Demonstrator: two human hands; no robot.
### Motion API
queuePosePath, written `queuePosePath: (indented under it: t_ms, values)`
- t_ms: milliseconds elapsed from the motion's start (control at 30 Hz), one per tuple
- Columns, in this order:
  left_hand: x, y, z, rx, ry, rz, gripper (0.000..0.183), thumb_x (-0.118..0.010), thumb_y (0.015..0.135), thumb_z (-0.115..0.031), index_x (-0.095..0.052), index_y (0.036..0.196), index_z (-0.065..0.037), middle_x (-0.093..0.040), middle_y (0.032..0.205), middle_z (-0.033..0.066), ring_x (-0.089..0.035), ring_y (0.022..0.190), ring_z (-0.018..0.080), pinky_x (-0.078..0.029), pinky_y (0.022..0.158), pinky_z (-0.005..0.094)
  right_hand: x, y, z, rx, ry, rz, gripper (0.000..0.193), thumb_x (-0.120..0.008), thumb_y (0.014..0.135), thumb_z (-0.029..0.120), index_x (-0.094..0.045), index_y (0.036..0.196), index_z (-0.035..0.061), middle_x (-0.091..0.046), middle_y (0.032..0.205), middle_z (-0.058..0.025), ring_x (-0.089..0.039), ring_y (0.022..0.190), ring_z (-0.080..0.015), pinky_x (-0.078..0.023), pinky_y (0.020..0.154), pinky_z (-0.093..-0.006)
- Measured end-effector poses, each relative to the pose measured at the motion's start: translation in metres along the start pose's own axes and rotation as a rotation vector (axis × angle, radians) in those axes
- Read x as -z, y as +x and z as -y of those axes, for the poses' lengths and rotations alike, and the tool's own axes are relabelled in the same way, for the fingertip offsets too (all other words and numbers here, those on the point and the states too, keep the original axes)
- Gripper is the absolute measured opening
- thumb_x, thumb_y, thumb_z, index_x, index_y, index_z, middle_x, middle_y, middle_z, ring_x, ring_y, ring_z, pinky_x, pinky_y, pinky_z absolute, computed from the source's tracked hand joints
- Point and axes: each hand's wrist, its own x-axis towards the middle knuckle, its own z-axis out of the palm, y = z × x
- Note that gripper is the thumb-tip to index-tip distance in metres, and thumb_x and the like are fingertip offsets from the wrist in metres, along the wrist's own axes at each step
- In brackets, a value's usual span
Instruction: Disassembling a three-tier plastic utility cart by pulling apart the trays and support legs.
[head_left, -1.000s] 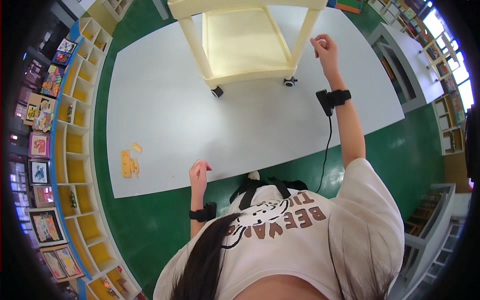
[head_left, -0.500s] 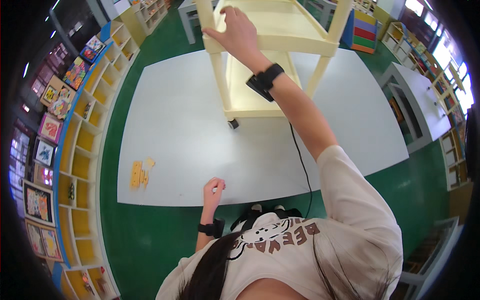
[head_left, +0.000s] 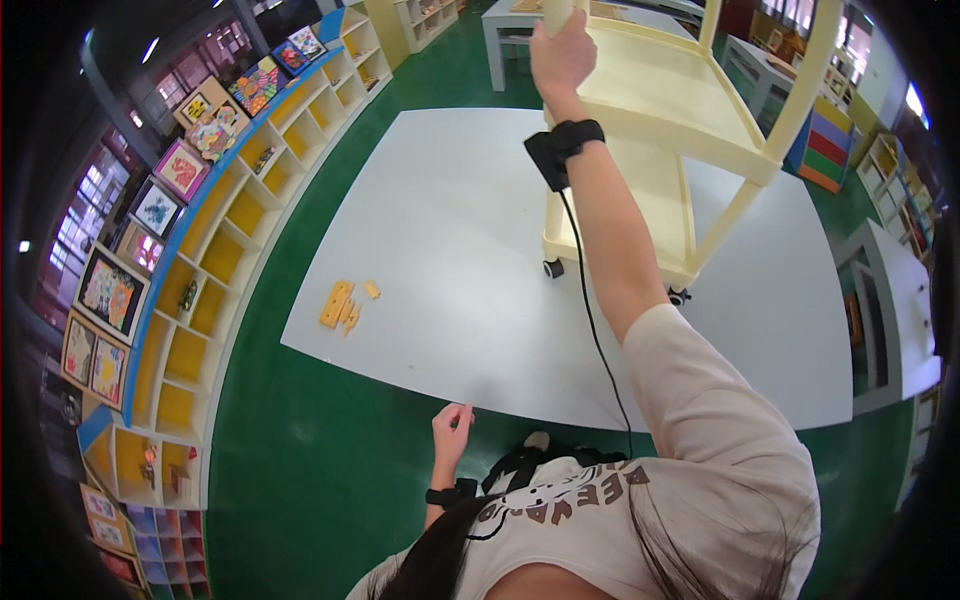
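Observation:
A cream shelf trolley (head_left: 668,95) with tiers, corner posts and black-and-white casters stands on the pale grey table (head_left: 430,220). My right hand (head_left: 563,55) is stretched far forward, its fingers wrapped round the trolley's near left post (head_left: 560,14). Close to the table's front edge, my left hand (head_left: 453,425) is loosely curled, and nothing shows in it. Both wrists wear black straps, the right one with a dark box (head_left: 546,160). Yellowish wooden pieces (head_left: 336,304), one a block with holes, lie at the table's left.
A black cable (head_left: 592,318) runs from my right wrist across the table toward my body. Low curved cubby shelves (head_left: 185,355) with framed pictures on top line the left. Another grey table (head_left: 893,320) stands at the right, above a green floor (head_left: 290,440).
My right hand had its fingers spread at the trolley's upper shelf corner; now they close round the post. The trolley and wooden pieces appear farther right as the view turns left.

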Motion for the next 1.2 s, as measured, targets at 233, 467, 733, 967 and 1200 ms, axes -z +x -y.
queuePosePath:
  t_ms: [233, 467, 733, 967, 1200]
  values:
    - [-0.009, -0.006, -0.006, -0.033, 0.007, 0.042, 0.025, -0.053, 0.079, -0.011, -0.048, 0.06, 0.004, -0.049, 0.056, 0.0078, -0.045, 0.049, 0.0141, -0.035, 0.047, 0.0249, 0.025, 0.005, -0.003, 0.058, 0.174, 0.035, 0.025, -0.053, 0.061, 0.011, -0.046, 0.083, 0.0018, -0.056, 0.065, -0.0208, -0.055, 0.064, -0.0391, -0.044, 0.058, -0.0455]
    - [-0.014, -0.001, -0.015, -0.146, 0.198, 0.1, 0.022, -0.054, 0.077, -0.014, -0.049, 0.063, 0.002, -0.048, 0.059, 0.0128, -0.044, 0.051, 0.026, -0.036, 0.049, 0.0304, 0.029, 0.019, -0.025, 0.162, 0.344, 0.074, 0.027, -0.057, 0.057, 0.011, -0.047, 0.079, -0.0016, -0.056, 0.068, -0.0237, -0.054, 0.068, -0.0414, -0.044, 0.062, -0.0428]
    - [-0.004, -0.027, -0.024, -0.158, 0.223, 0.131, 0.018, -0.056, 0.076, -0.016, -0.052, 0.068, 0.001, -0.05, 0.063, 0.0133, -0.049, 0.055, 0.0275, -0.039, 0.051, 0.0309, 0.102, 0.056, -0.084, 0.042, 0.548, 0.358, 0.02, -0.062, 0.057, 0.007, -0.051, 0.073, -0.0011, -0.053, 0.053, -0.006, -0.052, 0.047, -0.0137, -0.04, 0.044, -0.0258]
    - [-0.002, -0.038, -0.023, -0.057, 0.228, 0.293, 0.017, -0.056, 0.075, -0.015, -0.053, 0.07, 0.001, -0.052, 0.063, 0.0126, -0.05, 0.054, 0.0226, -0.04, 0.051, 0.0291, 0.214, 0.089, -0.123, -0.19, 0.731, 0.519, 0.019, -0.061, 0.058, -0.001, -0.047, 0.071, 0.0001, -0.05, 0.057, -0.0069, -0.046, 0.046, -0.0127, -0.035, 0.045, -0.0232]
    - [-0.028, -0.012, -0.057, -0.156, 0.289, 0.352, 0.017, -0.055, 0.076, -0.015, -0.054, 0.073, 0.001, -0.055, 0.066, 0.0131, -0.053, 0.06, 0.0253, -0.042, 0.056, 0.0291, 0.314, 0.11, -0.153, -0.33, 0.742, 0.535, 0.021, -0.06, 0.065, -0.001, -0.043, 0.076, 0.0041, -0.041, 0.059, -0.0018, -0.04, 0.044, -0.0094, -0.031, 0.042, -0.0214]
